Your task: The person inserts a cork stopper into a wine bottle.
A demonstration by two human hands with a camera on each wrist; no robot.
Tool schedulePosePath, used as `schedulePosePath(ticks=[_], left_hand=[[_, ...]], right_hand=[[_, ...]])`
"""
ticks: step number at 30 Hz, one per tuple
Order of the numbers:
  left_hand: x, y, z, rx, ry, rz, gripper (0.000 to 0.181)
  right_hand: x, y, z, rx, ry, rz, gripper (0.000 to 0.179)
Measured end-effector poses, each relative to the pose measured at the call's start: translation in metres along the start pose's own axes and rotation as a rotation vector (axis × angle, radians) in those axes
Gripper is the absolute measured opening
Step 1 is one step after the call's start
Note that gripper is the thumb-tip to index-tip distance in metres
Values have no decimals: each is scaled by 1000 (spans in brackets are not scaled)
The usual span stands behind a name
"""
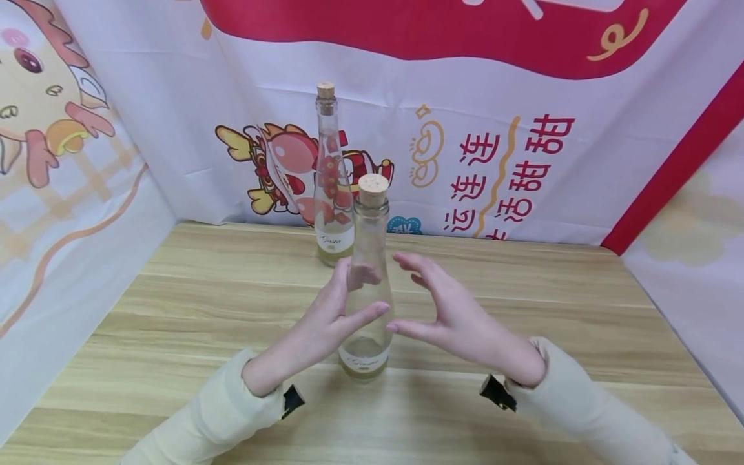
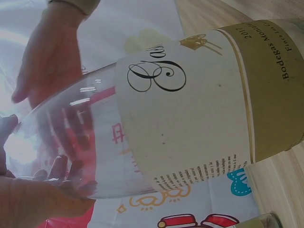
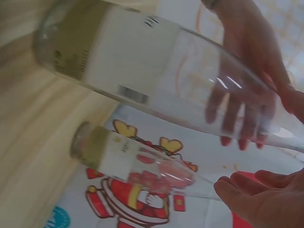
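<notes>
A clear glass bottle [image 1: 363,297] with a cork in its neck and a white and gold label [image 2: 190,99] stands upright on the table. My left hand [image 1: 331,313] is around its left side, the thumb across the front and the fingers behind, seen through the glass. In the right wrist view the fingers of this left hand [image 3: 247,61] look loosely spread; contact with the glass is unclear. Just right of the bottle is my right hand [image 1: 459,310], its thumb and fingers apart and nothing between them. Farther back stands a second corked bottle [image 1: 334,194], touched by neither hand.
The wood-grain table [image 1: 523,400] meets a printed cloth backdrop [image 1: 372,84] just behind the second bottle. More printed cloth [image 1: 52,213] hangs along the left and right sides. Dark straps [image 1: 498,392] sit at both sleeve cuffs.
</notes>
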State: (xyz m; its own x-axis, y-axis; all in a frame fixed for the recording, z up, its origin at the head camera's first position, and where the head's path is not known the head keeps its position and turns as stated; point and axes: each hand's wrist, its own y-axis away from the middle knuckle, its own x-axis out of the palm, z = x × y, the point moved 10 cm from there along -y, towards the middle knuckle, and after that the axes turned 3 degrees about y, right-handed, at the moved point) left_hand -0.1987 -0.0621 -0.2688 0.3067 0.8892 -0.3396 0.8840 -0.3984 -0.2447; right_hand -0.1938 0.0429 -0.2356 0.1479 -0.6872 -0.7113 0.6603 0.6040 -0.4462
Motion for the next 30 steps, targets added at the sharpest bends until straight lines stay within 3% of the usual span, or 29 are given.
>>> schedulePosePath(ticks=[12, 25, 30], left_hand=[[-1, 0, -4, 47, -20, -11, 52], [-1, -1, -3, 37, -16, -14, 53], [-1, 0, -4, 41, -18, -12, 53]], right_hand=[[46, 19, -27, 30, 77, 126, 82], [86, 28, -41, 8, -120, 243, 94], [96, 28, -43, 17, -109, 232, 99]])
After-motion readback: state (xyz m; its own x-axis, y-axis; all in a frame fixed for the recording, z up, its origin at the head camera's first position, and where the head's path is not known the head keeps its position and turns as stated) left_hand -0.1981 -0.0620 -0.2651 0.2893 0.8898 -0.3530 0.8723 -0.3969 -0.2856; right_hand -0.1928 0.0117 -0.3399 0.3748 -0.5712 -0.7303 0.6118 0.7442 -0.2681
